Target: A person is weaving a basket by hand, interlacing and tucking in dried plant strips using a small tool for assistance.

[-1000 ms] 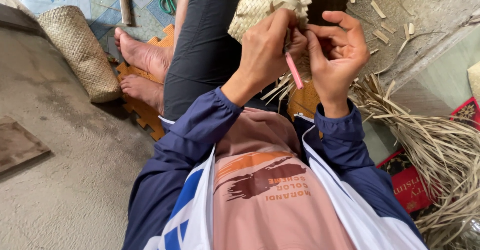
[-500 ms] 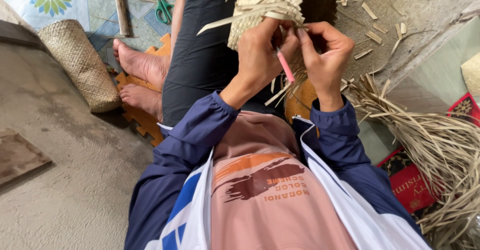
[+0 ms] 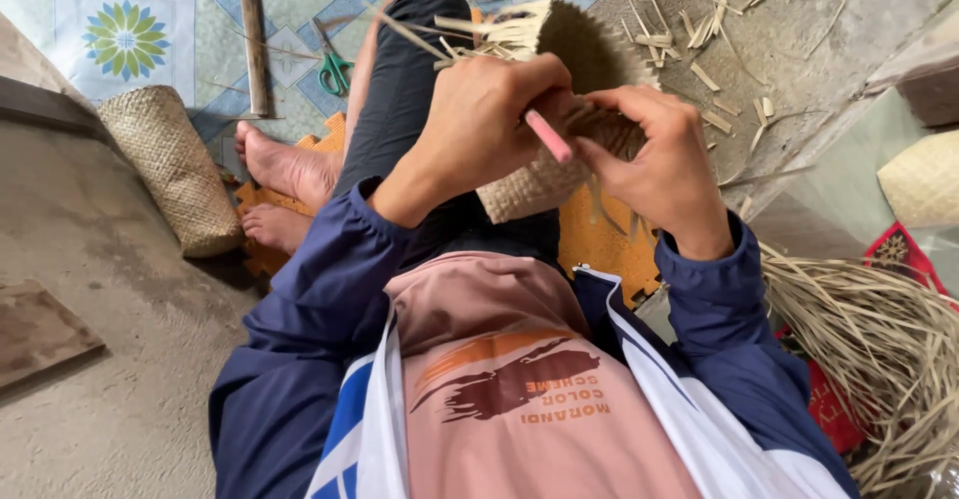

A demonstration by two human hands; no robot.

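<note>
A half-woven straw basket [image 3: 584, 54] rests on my lap, its opening turned toward me and loose strip ends [image 3: 479, 34] sticking out at its rim. My left hand [image 3: 479, 124] is closed around a thin pink tool [image 3: 547, 135], whose tip points at the basket's edge. Opposite it, my right hand [image 3: 659, 154] pinches the woven edge [image 3: 609, 129] right beside the tool's tip. Both hands touch the basket and nearly meet over it.
A finished woven basket [image 3: 175, 164] lies at the left near my bare feet [image 3: 285, 169]. Green-handled scissors [image 3: 333, 64] and a wooden stick [image 3: 255, 49] lie on the patterned floor. A heap of straw strips [image 3: 879, 349] is at the right, an orange mat [image 3: 599, 244] under me.
The view has tilted, so the hands and basket sit lower in the frame. My right hand has closed from spread fingers onto the basket's edge beside the pink tool.
</note>
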